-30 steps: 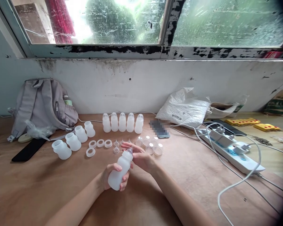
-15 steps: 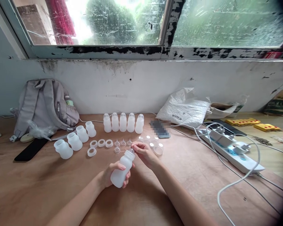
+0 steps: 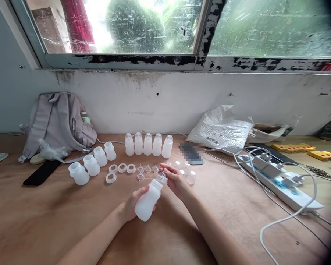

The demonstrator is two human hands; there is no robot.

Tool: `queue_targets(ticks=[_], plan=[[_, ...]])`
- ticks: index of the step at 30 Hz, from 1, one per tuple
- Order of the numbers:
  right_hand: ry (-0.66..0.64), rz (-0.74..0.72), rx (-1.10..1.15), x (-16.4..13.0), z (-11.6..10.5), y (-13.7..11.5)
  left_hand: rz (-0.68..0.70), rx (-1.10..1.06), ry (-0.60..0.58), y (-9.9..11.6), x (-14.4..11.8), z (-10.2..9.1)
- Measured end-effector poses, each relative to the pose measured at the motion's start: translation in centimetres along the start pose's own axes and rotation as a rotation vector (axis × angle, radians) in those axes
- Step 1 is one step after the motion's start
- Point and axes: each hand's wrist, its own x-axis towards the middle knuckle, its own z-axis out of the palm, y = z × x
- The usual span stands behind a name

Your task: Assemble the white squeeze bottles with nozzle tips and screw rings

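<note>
My left hand [image 3: 136, 202] is wrapped round a frosted white baby bottle [image 3: 148, 202], tilted with its mouth up and to the right. At that mouth is a clear teat [image 3: 162, 177], its tip pinched between the fingers of my right hand [image 3: 174, 178]. Whether the teat's base touches the bottle neck, I cannot tell. Just beyond my hands, several loose teats [image 3: 147, 168] lie with tips up. White collar rings [image 3: 122, 168] lie left of them, and clear caps [image 3: 190, 179] are partly hidden behind my right hand.
Open bottles [image 3: 91, 165] stand in a slanting row at left; capped bottles [image 3: 147, 144] line up at the back. A blurred-out phone [image 3: 192, 154], a silver mailer bag [image 3: 220, 129] and a power strip [image 3: 281, 184] with loose cables occupy the right. A backpack [image 3: 57, 121] leans at back left.
The teat stands further out from the bottle mouth, and more of it shows. My right hand has shifted slightly right. The whole view has swung a little to the left.
</note>
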Motion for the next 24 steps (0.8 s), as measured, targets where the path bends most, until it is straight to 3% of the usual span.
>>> queue_targets(ticks=[6,14,17,24], plan=[[0.135,-0.001,-0.017,0.5,-0.9,0.7,0.302,0.131,0.221,1.7,-0.3,-0.3],[0.128,0.035,-0.099,0.6,-1.1,1.6,0.375,0.253,0.323,2.7,-0.3,-1.5],[0.114,0.06,-0.148,0.5,-1.0,1.9,0.426,0.413,0.337,2.7,-0.3,-1.7],[0.123,0.057,-0.204,0.4,-1.0,2.2,0.698,0.982,0.295,2.4,-0.6,-2.2]])
